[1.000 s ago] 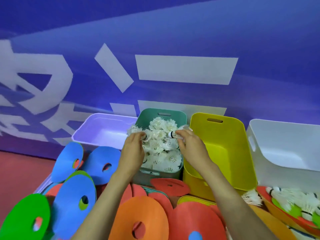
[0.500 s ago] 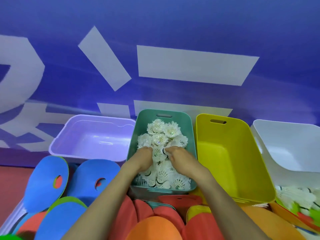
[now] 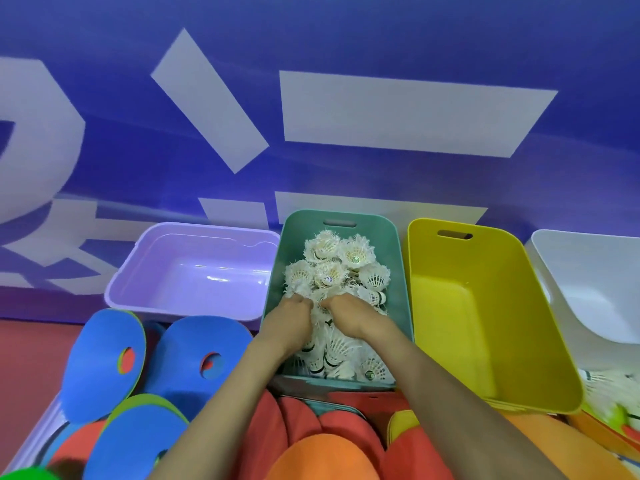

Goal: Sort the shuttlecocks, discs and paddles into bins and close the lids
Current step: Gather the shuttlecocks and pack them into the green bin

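Note:
A teal bin [image 3: 291, 244] stands in the middle of the row, heaped with white shuttlecocks [image 3: 346, 261]. My left hand [image 3: 287, 320] and my right hand [image 3: 353, 317] are side by side inside it, knuckles up, fingers curled down into the heap. The fingertips are buried in the feathers, so I cannot see whether they hold any shuttlecock. Blue foam paddles [image 3: 104, 358] with a hole in each lie at the lower left. Red and orange discs [image 3: 322, 459] lie under my forearms.
A purple bin [image 3: 207, 228] stands left of the teal one, a yellow bin [image 3: 460, 306] right of it, and a white bin [image 3: 588, 271] at the far right. More loose shuttlecocks [image 3: 609, 386] lie at the right edge. A blue wall runs close behind the bins.
A second ago each hand held a shuttlecock above the teal bin. Both hands have since dropped into the heap and stay there; the view has moved closer.

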`<move>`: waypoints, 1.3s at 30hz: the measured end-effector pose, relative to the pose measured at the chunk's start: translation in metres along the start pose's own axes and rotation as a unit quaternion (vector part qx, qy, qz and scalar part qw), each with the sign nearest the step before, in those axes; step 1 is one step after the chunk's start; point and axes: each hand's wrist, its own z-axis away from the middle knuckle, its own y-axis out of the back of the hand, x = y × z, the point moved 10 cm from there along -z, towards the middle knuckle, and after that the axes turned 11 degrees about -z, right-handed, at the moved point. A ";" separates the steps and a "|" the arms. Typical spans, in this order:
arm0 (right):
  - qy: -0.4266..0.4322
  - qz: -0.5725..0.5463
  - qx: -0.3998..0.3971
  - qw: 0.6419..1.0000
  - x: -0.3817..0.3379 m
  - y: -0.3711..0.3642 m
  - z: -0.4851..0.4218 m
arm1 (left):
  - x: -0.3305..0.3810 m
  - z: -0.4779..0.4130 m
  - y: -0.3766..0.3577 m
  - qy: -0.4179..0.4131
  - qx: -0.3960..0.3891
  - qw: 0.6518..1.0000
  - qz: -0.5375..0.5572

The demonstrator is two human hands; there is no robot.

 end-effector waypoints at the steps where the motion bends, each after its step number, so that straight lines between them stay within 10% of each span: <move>1: 0.001 -0.005 -0.001 1.000 0.000 0.001 0.001 | 0.001 0.004 -0.002 0.000 -0.012 1.000 -0.013; 7: 0.043 -0.068 0.076 0.994 -0.001 0.027 0.029 | 0.008 0.019 0.007 0.020 0.000 1.000 -0.024; 21: 0.121 -0.150 0.427 0.883 0.136 0.124 0.276 | 0.240 0.113 0.077 -0.137 0.349 0.912 0.164; 32: 0.041 -0.186 0.441 0.877 0.302 0.085 0.380 | 0.420 0.121 -0.021 -0.216 0.258 0.927 0.163; 39: -0.101 -0.207 0.350 0.908 0.393 0.057 0.360 | 0.445 0.048 -0.089 -0.055 0.074 0.980 0.176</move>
